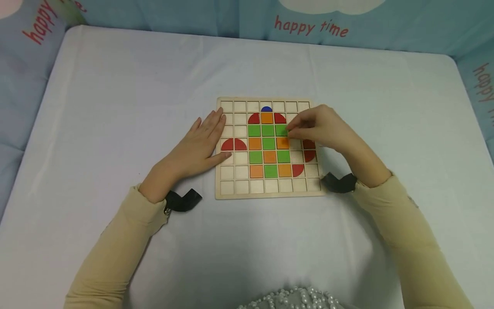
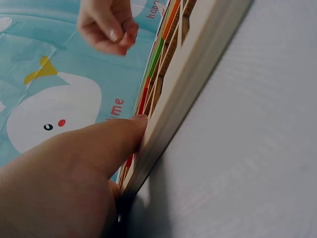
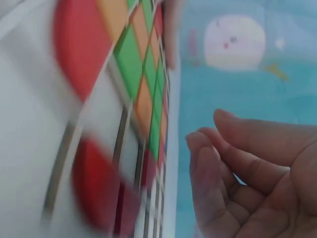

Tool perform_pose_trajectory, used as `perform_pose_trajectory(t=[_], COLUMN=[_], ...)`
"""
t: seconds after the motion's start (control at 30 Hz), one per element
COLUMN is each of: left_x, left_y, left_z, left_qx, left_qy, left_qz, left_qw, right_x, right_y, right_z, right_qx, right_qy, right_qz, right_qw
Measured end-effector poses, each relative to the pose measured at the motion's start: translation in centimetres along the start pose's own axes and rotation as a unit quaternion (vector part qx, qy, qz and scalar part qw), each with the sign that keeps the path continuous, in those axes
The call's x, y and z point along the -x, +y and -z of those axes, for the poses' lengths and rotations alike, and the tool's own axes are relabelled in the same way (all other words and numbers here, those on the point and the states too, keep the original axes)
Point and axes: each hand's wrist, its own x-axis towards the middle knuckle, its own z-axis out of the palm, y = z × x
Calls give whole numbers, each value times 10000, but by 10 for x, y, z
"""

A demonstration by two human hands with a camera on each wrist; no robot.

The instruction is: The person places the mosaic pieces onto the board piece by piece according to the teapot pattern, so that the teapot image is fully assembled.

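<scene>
A pale wooden grid board point(image 1: 270, 196) holds green squares point(image 1: 267, 130), orange squares point(image 1: 266, 118), red quarter-round pieces point(image 1: 227, 145) and a blue half-round piece point(image 1: 266, 109). My left hand point(image 1: 193, 148) lies spread along the board's left side, fingertips and thumb on its edge; the left wrist view shows the thumb point(image 2: 121, 139) touching the rim. Over the right part of the board hovers my right hand point(image 1: 324, 128), thumb and fingers loosely bent. Its thumb and fingertips are apart with nothing between them in the right wrist view, where the hand point(image 3: 252, 183) appears raised off the board.
The board lies on a white-covered table point(image 1: 135, 86). A blue printed curtain point(image 1: 200, 19) borders the table at the back and both sides. Black wrist straps point(image 1: 183, 200) stick out beside both sleeves. Beads point(image 1: 293, 296) show at the near edge.
</scene>
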Motion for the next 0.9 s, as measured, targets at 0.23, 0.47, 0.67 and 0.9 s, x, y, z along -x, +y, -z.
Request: perform_pose_trajectory(t=[0.23,0.47,0.67,0.9], left_x=[0,0,-1,-2], left_y=[-1,0,0,0], left_z=[0,1,2,2], left_qx=[6,45,64,67], left_qy=[-26,-30,-69,-96], left_qz=[-4,-38,-40,26], left_qw=[10000,10000,9999,9999], right_x=[35,64,77,76], right_y=[33,66,87,99], right_z=[28,48,61,68], right_qx=[-86,128,621,738], right_qy=[523,835,536,227], right_qz=[-469,-816,-1117,-1071], right_qw=[9975,9931,9903,9912])
